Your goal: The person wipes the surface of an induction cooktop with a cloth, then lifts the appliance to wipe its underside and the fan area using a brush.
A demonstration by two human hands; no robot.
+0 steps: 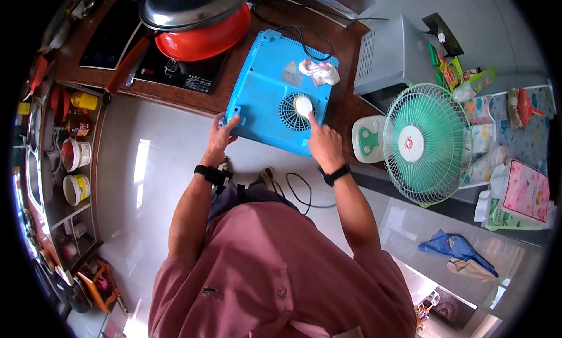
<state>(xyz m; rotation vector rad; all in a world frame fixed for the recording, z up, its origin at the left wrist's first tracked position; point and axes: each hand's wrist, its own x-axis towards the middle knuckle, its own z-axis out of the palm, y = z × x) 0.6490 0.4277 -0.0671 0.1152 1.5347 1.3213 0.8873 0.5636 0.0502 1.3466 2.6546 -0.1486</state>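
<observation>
A blue plastic appliance housing [263, 96] with a cord lies underside up on the brown counter, its near edge jutting past the counter's edge. My left hand [223, 133] grips its near left corner, the thumb on top beside a foot. With the index finger of my right hand [324, 140] I touch a white oval object, perhaps a brush [304, 106], which rests on the round vent grille [287, 114]; whether the other fingers hold anything is hidden. A crumpled white and pink cloth [320, 71] lies on the housing's far right part.
A red pan [204, 37] with a metal lid stands on a black induction cooktop [175, 76] at the far left. To the right are a green fan [426, 144] and a grey microwave oven [384, 52]. An open shelf [70, 215] with tubs stands left; a cable [309, 193] lies on the floor.
</observation>
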